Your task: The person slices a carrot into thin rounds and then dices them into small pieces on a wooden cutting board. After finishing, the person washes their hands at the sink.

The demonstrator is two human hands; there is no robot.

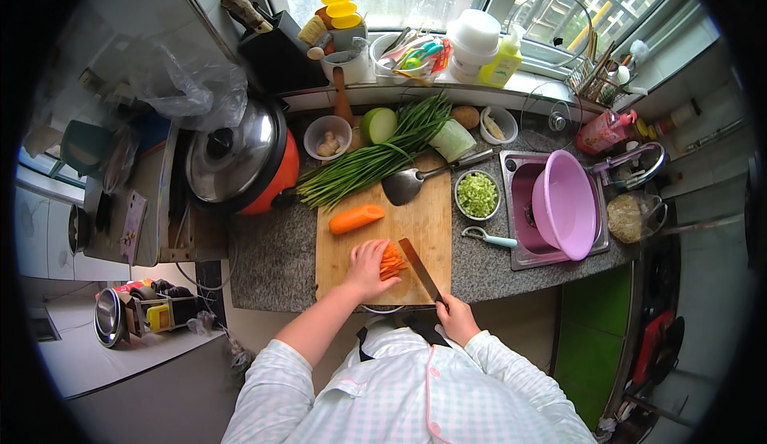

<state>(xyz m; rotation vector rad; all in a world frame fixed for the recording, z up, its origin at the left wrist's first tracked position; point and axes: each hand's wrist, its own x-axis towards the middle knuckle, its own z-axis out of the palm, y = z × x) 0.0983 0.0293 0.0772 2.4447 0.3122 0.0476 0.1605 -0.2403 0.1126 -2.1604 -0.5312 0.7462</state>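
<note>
On the wooden cutting board (383, 186), my left hand (367, 270) rests over a bundle of carrot strips (392, 262), fingers against its left side. My right hand (458, 319) grips the handle of a kitchen knife (422, 269), its blade pointing up and left, just right of the strips and apart from them. A cut piece of peeled carrot (356, 219) lies farther up the board. Near the board's top are a metal spatula (402, 186) and a bunch of long green chives or similar greens (377, 156). A bowl of chopped green vegetable (477, 195) stands right of the board.
A peeler (490, 238) lies beside the steel sink (521, 171), where a pink basin (564, 204) leans. A lidded orange electric pot (272, 174) stands at left. Behind the board are a bowl with ginger (328, 137), a cut green radish or gourd (379, 125) and a potato (465, 117).
</note>
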